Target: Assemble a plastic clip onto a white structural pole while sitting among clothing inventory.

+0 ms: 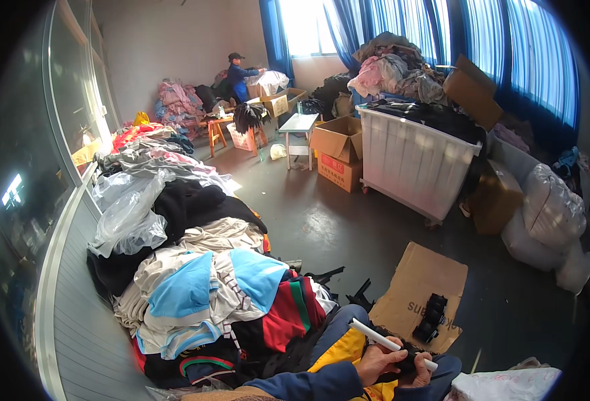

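I have a white tube (pixel 375 335) low in front of me, over my lap and a little right of the middle, slanting from far left to near right. A piece of black material (pixel 410 360) sits around or against its middle; I can't tell which. My left hand (pixel 377 363) is closed, thumb and fingers pinching the tube beside the black piece. My right hand (pixel 418 375) is curled in too, its fingers gripping the black material close to the tube's right end.

Yellow cloth (pixel 340 350) lies across my lap, just left of my hands. Beyond them a flattened cardboard sheet (pixel 415 277) lies on the floor, with a black bundle (pixel 430 317) on its near right part. Close on my left is a long heap of clothes (pixel 201 237), light blue, white, red and black at the near end, with a clear plastic bag (pixel 131 210) on it farther along.

Farther off to the right stands a large white wheeled bin (pixel 415 160), an open cardboard box (pixel 331 139) just left of it. At the far end, a person in blue (pixel 240 75) reaches toward a pale bag (pixel 268 81).
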Demonstrator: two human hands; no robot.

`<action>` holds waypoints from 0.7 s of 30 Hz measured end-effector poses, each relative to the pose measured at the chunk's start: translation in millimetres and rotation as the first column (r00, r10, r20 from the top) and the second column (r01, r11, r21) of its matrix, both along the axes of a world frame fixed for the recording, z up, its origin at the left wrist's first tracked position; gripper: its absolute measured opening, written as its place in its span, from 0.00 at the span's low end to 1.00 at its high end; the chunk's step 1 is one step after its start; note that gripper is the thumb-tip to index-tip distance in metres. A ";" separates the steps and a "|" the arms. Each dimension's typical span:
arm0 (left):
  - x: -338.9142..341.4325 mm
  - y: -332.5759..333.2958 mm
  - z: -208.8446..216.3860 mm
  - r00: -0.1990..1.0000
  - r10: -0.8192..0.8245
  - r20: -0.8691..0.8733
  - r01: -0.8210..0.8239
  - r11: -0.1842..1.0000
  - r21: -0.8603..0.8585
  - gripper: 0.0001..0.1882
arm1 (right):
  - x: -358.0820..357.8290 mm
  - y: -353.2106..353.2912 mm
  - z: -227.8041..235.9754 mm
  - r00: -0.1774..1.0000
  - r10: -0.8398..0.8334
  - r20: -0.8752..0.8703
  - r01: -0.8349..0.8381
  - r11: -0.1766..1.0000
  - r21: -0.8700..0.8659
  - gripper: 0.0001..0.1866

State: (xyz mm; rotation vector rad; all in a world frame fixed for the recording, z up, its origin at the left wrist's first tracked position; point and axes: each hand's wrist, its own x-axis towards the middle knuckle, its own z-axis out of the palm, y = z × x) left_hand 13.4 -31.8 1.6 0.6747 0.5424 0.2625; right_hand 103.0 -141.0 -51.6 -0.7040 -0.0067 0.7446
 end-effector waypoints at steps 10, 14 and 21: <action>-2.3 6.5 1.2 0.999 -0.036 -0.014 0.037 0.995 0.088 0.19 | 5.4 -1.8 6.3 0.961 0.069 0.269 -0.036 0.992 -0.125 0.16; -2.9 13.5 34.1 0.995 -0.089 0.047 0.085 0.994 0.070 0.20 | 9.6 -6.3 47.1 0.853 0.155 0.499 -0.080 0.983 -0.168 0.14; -5.5 6.6 57.8 0.967 -0.019 0.254 0.019 1.000 0.002 0.15 | 1.8 -2.9 83.7 0.214 -0.033 0.976 0.270 0.962 -0.027 0.10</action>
